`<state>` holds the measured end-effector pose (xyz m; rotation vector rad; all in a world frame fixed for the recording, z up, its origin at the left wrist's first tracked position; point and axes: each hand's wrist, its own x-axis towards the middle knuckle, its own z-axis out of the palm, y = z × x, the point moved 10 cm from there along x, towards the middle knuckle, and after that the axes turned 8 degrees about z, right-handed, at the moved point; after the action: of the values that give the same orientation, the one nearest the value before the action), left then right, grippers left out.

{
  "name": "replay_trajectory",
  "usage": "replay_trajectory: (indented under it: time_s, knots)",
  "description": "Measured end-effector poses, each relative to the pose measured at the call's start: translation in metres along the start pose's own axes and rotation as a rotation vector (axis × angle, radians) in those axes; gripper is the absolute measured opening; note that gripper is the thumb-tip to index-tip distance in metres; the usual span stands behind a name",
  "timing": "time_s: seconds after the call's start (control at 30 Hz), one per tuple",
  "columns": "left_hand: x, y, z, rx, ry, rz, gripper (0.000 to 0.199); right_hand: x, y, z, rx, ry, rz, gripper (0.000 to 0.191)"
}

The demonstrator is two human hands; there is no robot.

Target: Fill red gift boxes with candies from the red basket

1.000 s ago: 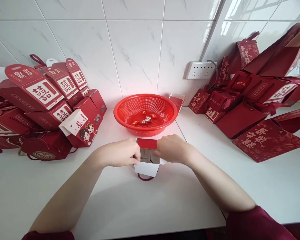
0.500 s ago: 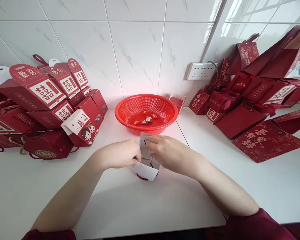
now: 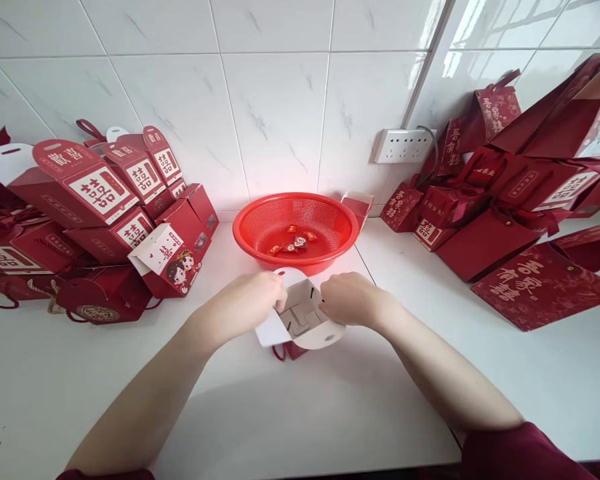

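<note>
A small gift box (image 3: 300,315) stands in front of the basket with its top flaps spread, showing a pale interior with interlocked bottom tabs and dark slots. A dark red cord loop hangs at its near side. My left hand (image 3: 260,297) is closed on the box's left edge. On the right edge, my right hand (image 3: 347,298) is closed too, with its fingertips partly hidden. Just behind the box sits a red mesh basket (image 3: 296,200) holding several small wrapped candies (image 3: 300,242).
Stacked red gift boxes (image 3: 100,233) fill the left side of the white table (image 3: 300,413). More red boxes and bags (image 3: 510,220) are piled at the right. A power strip (image 3: 404,146) is on the tiled wall, and an open box (image 3: 359,207) stands behind the basket.
The box's flaps have been spread apart, so its inside now shows. My right hand has moved to the box's right edge and closed. The view has shifted slightly.
</note>
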<state>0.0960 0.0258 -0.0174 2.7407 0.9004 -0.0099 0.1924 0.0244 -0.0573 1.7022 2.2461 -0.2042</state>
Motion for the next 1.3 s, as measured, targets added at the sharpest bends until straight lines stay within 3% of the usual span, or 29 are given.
replay_trajectory:
  time_s: [0.13,0.3,0.5,0.7,0.8,0.9,1.0,1.17,1.3]
  knots:
    - [0.003,-0.015,-0.011,0.122,0.072,-0.09,0.032,-0.003,0.002,-0.002,0.022,-0.003,0.02,0.03]
    - [0.005,-0.016,-0.009,0.085,0.034,-0.109,0.028,-0.003,0.003,-0.004,0.037,0.032,0.041,0.044]
    - [0.007,-0.015,-0.001,-0.056,0.016,-0.059,0.043,-0.017,0.026,-0.023,0.082,0.132,0.09,0.058]
    - [0.02,-0.024,0.009,-0.041,0.063,-0.037,0.046,-0.039,0.054,-0.05,0.144,0.294,0.157,0.053]
    - [0.025,-0.02,-0.005,0.043,0.177,-0.008,0.034,-0.041,0.065,-0.064,0.242,0.371,0.143,0.042]
    - [0.02,-0.012,-0.03,0.109,0.343,0.034,0.023,-0.022,0.084,-0.073,0.362,0.408,0.165,0.034]
    - [0.011,-0.022,-0.049,0.161,0.445,-0.001,0.022,0.018,0.095,-0.081,0.403,0.422,0.139,0.03]
    - [0.009,-0.067,-0.041,0.088,0.327,-0.134,0.036,0.098,0.069,-0.066,0.292,0.159,-0.026,0.041]
    - [0.009,-0.077,-0.036,0.032,0.293,-0.143,0.037,0.138,0.034,-0.056,0.206,-0.048,-0.13,0.068]
